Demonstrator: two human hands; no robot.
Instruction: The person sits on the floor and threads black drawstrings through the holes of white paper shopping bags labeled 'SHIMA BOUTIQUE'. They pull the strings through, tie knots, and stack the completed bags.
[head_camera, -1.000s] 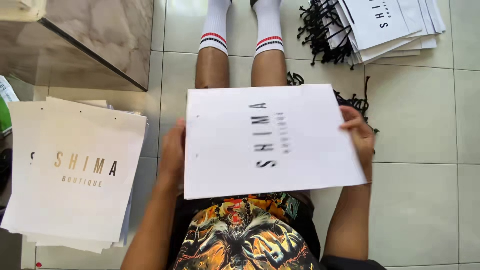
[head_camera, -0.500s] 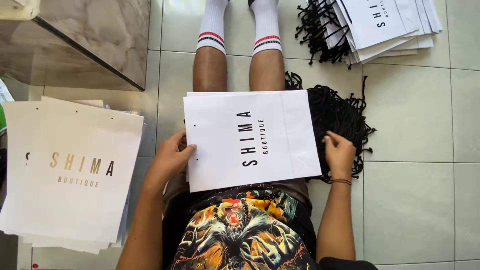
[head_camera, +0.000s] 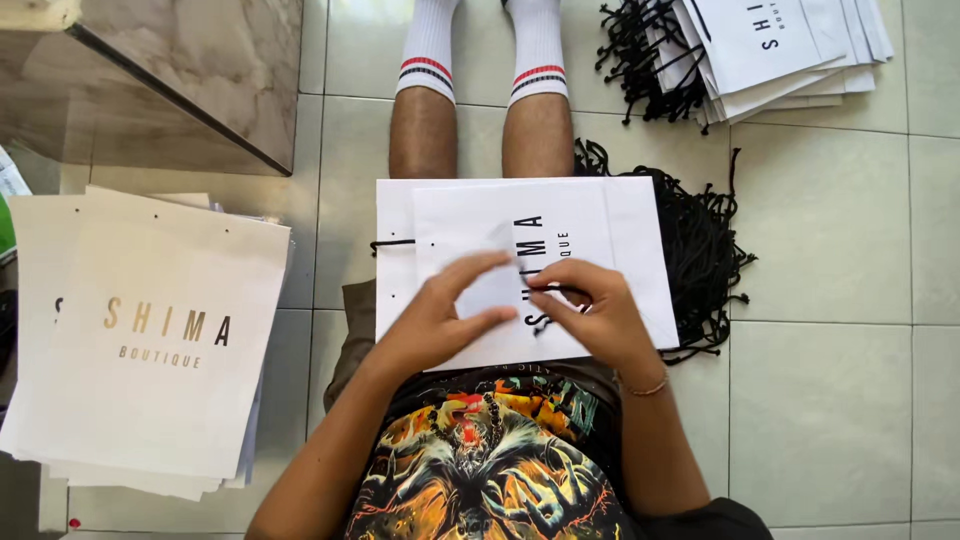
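Left hand (head_camera: 440, 320): open and loosely curled, fingers spread above the white paper bag (head_camera: 620, 250); its grip closes on nothing that can be made out, though the fingertips lie near the bag's face.
Right hand (head_camera: 590, 310): thumb and forefinger pinched in a narrow grip on a thin black cord (head_camera: 555, 292), directly over the bag's printed panel.
White paper bag: lies flat across the person's legs, immediately beneath both grips; a second black cord end pokes out at its edge, left of the left hand.
Loose cords (head_camera: 705, 250): a black tangle on the floor, just right of the right-hand grip and partly under the bag.
Flat bag stack (head_camera: 150, 330): well left of the left hand, on the tiled floor (head_camera: 830, 230).
Finished bag stack (head_camera: 790, 50): well beyond the right-hand grip, cords hanging out.
Glass worktop (head_camera: 180, 80): beyond the left hand, apart from the work.
Risk: judged from the narrow pinch, the cord could slip free, or fray at its tip; a hard pull might tear the paper around a hole.
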